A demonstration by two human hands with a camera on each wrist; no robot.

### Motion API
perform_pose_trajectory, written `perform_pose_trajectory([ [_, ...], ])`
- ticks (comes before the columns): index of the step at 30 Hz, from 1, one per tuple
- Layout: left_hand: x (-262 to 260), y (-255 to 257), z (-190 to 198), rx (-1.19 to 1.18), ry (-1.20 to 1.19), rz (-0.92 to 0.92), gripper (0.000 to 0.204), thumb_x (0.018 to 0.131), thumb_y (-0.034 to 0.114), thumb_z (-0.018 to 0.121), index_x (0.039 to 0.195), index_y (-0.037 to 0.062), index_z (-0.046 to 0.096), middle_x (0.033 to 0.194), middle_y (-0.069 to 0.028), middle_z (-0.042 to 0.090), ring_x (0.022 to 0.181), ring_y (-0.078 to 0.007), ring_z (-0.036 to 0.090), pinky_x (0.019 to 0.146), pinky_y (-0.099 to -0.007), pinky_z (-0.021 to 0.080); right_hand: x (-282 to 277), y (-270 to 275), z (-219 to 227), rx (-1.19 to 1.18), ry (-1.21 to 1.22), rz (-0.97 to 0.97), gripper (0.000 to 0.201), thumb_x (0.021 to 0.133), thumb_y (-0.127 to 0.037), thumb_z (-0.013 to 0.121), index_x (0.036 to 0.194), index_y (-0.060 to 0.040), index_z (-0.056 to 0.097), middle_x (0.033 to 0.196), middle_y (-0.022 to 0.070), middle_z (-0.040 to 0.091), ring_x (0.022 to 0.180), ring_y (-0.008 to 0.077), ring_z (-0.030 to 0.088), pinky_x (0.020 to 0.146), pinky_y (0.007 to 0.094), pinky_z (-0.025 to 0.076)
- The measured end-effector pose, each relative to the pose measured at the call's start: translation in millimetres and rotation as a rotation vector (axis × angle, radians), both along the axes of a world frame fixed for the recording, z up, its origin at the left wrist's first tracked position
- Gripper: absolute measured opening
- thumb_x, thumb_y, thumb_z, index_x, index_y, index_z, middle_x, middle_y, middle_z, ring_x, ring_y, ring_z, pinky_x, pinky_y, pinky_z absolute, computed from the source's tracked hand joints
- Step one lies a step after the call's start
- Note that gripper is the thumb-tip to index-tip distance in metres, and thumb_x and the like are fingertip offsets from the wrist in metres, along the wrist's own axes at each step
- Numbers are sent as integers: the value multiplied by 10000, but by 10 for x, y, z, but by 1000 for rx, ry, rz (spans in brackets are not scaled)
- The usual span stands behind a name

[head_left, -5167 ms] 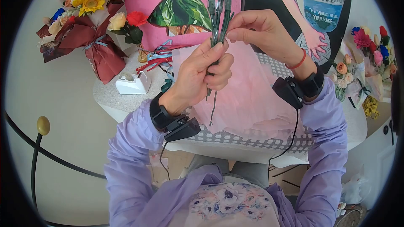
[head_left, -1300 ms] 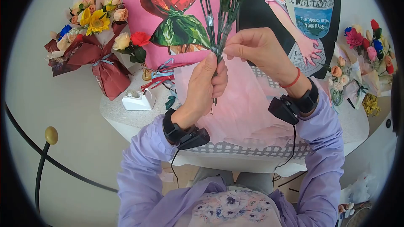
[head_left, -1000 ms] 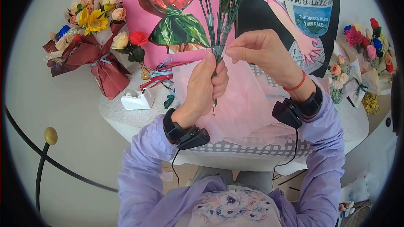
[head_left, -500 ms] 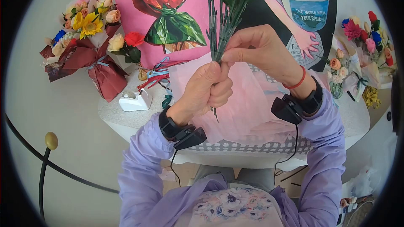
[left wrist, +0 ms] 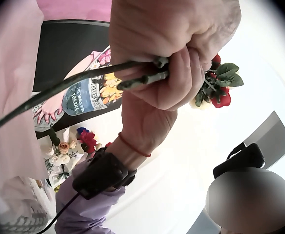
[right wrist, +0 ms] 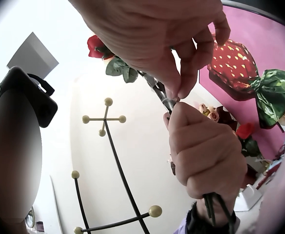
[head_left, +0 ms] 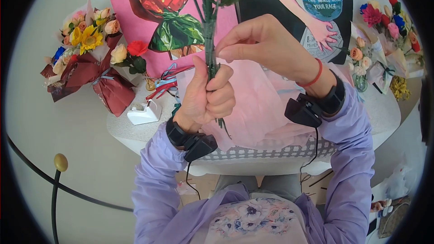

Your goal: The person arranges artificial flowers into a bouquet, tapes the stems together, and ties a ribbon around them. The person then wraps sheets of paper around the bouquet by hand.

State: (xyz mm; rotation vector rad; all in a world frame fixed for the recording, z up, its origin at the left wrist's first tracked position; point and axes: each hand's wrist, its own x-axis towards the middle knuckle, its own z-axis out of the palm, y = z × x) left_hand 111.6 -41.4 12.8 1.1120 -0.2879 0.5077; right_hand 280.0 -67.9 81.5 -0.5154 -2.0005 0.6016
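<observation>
Holds dark green stems [head_left: 208, 11], leafy above and bound in clear tape [head_left: 209, 34], at the head view's upper centre. Wraps curled fingers of the left hand [head_left: 205, 95] round them; pinches the clear tape between meeting fingertips of the right hand [head_left: 269, 49].

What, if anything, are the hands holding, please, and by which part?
The left hand grips the flower stems near their lower ends; whether the right hand pinches anything is unclear.

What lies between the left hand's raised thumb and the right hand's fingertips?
In the head view, the bundle of thin, dark green stems, wrapped in shiny clear tape, runs there; the left hand grips it below.
</observation>
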Motion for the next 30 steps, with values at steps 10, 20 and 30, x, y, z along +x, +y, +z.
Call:
perform_pose_trajectory([
  [10, -18, -12, 37, 42, -28, -68, 553, 828, 659, 240, 599, 156, 222, 421, 76, 152, 305, -42, 135, 276, -194, 115, -1, -39, 73, -145, -42, 103, 178, 752, -120, 646, 839, 36, 659, 739, 69, 641, 688, 93, 591, 658, 206, 471],
  [20, 28, -152, 70, 46, 3, -214, 607, 820, 670, 279, 541, 134, 218, 389, 53, 209, 277, -70, 175, 266, -214, 136, -9, 82, -2, -186, -11, 196, 179, 768, -153, 658, 833, 13, 667, 732, 46, 638, 668, 82, 573, 639, 200, 449],
  [30, 25, -331, 143, 26, -6, -323, 635, 773, 721, 239, 548, 128, 268, 419, 62, 237, 319, -53, 196, 314, -217, 142, -23, 64, -168, -203, 112, 542, 275, 844, -193, 585, 1061, -24, 586, 971, 33, 617, 881, 93, 542, 814, 255, 417],
])
